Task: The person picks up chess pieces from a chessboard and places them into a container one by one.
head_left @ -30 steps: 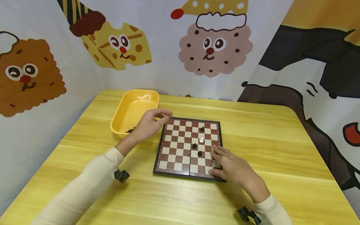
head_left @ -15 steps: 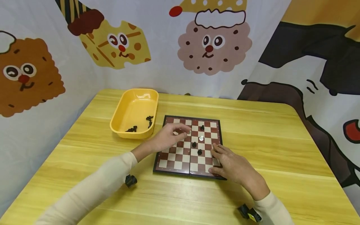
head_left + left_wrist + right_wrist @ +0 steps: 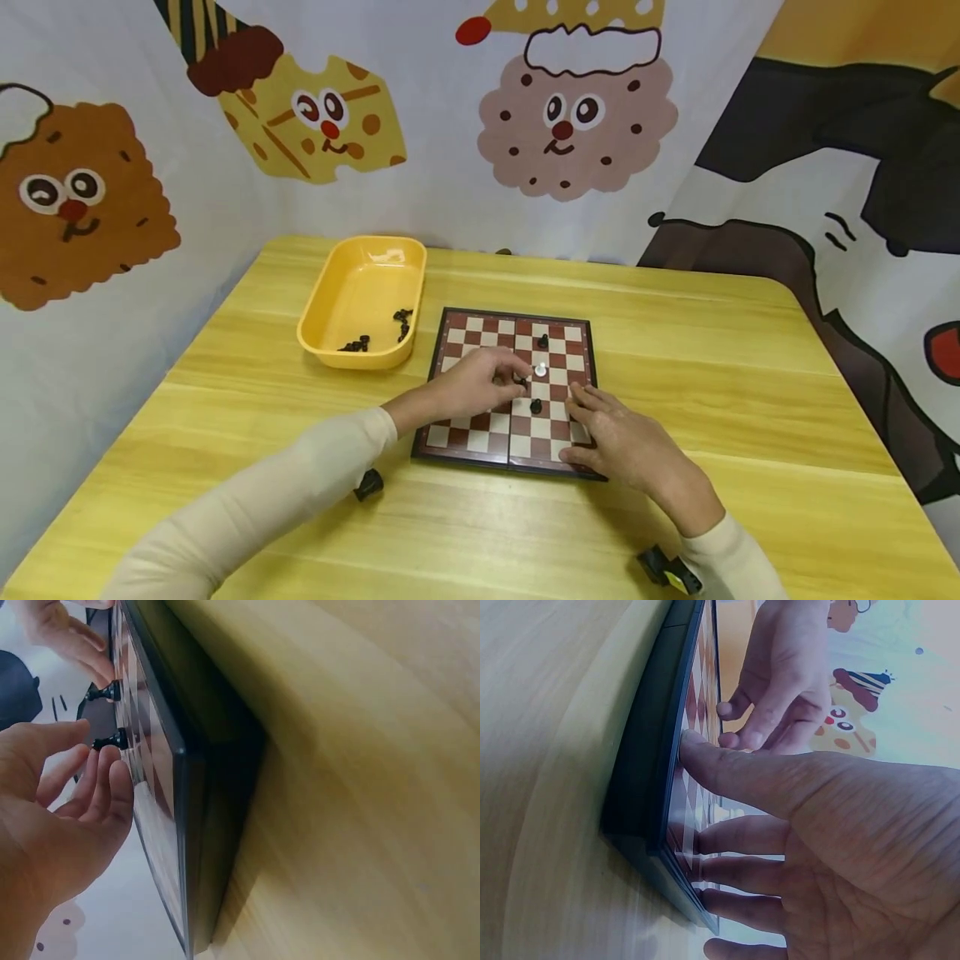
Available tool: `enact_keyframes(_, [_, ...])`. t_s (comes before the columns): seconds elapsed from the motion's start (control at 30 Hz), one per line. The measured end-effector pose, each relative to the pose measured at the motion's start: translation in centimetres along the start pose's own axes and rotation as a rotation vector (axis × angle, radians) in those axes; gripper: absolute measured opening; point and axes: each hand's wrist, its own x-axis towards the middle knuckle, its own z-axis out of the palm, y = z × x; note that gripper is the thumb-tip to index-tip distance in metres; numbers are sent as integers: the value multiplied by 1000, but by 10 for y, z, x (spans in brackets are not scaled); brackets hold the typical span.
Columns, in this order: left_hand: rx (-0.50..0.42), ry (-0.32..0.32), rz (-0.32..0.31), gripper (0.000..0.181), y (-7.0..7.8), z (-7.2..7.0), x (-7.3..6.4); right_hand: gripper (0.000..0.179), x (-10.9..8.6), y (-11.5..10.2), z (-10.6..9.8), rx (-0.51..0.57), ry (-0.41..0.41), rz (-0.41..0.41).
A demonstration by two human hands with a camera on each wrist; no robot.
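Note:
A folding chessboard (image 3: 480, 446) lies on the table, with a few pawns standing on its right half. My left hand (image 3: 480, 383) reaches over it, thumb and fingers curved around one black pawn (image 3: 112, 740). That pawn stands upright on its square; a small gap shows between it and the thumb tip. Just nearer to me is a second black pawn (image 3: 536, 406). Farther off stand a white pawn (image 3: 540, 369) and another black pawn (image 3: 543, 341). At the board's right edge rests my right hand (image 3: 626, 442), fingers spread and thumb touching the near corner area.
A yellow bin (image 3: 318, 308) sits left of the board, holding small black chess pieces (image 3: 356, 343). Behind the wooden table (image 3: 697, 333) hangs a cloth (image 3: 442, 200) with cartoon figures.
From beside the bin, my left hand has moved right and nearer across the board to the black pawn. My right hand stays at the board's edge.

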Motion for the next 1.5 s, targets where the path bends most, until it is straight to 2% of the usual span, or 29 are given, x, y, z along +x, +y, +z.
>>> enact_keyframes(0.17, [52, 36, -52, 20, -2, 7, 1, 68, -1, 0, 2, -6, 5, -5])
enact_keyframes(0.4, [115, 64, -24, 13, -5, 7, 3, 68, 0, -1, 2, -11, 20, -14])
enact_keyframes(0.73, [137, 36, -16, 17, -3, 7, 3, 69, -2, -1, 3, 2, 17, -3])
enact_keyframes(0.93, [141, 59, -17, 18, -5, 9, 3, 70, -3, -1, 5, 8, 26, -7])
enact_keyframes(1.1, [62, 63, -29, 22, -5, 6, 1, 69, -3, -1, 5, 9, 29, -4])
enact_keyframes(1.2, [54, 68, -10, 23, -4, 3, 0, 69, -3, -1, 4, 11, 26, -2])
enact_keyframes(1.37, [119, 79, 57, 23, -3, -4, 0, 69, -2, -2, 3, 8, 23, 5])
enact_keyframes(1.5, [140, 97, 87, 24, -2, -11, -2, 69, -1, -2, 4, 16, 26, 3])
